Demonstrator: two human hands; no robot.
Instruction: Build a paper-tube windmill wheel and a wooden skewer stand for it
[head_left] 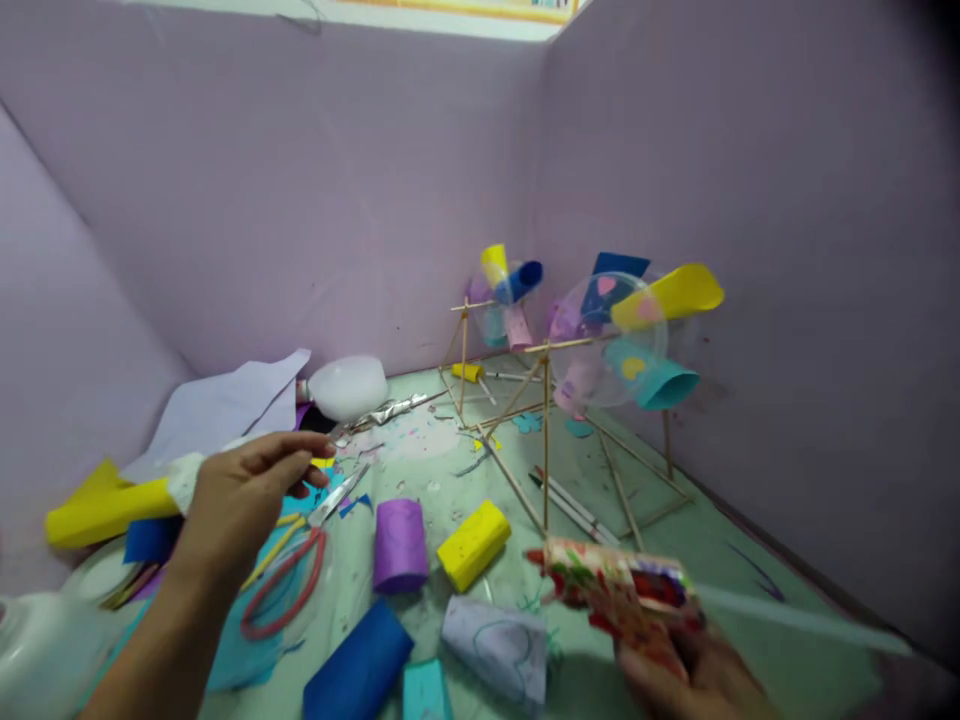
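— Glue gun [619,580] at lower right, seen from the head camera: which hand has it?

— The person's right hand [694,655], blurred and partly out of frame, is clamped around its handle. A cloudy glue stick [810,612] juts from the rear. Well apart from it, the left hand [251,490] hangs near the scissors [330,507], its fingers loosely bent and slightly parted.

— And the containers?

— A white bottle [349,388] lies on its side near the back wall [360,200], neck to the left. A second pale bottle [52,650] is cut off at lower left. What either holds cannot be told.

— What rests between the two hands?

— On the pale green surface [345,600], a purple tube [400,545], a yellow tube [474,545], a dark blue tube [358,665], a turquoise piece [426,692] and a lilac tube [499,645] with a teal outline.

— Beyond the glue gun?

— A near stick frame [546,450] and a far stick frame [464,360], bearing a near wheel [600,355] and a far wheel [501,295]. Each wheel's clear rounds carry rolled coloured pieces. Slim white sticks [571,500] lie within the near base.
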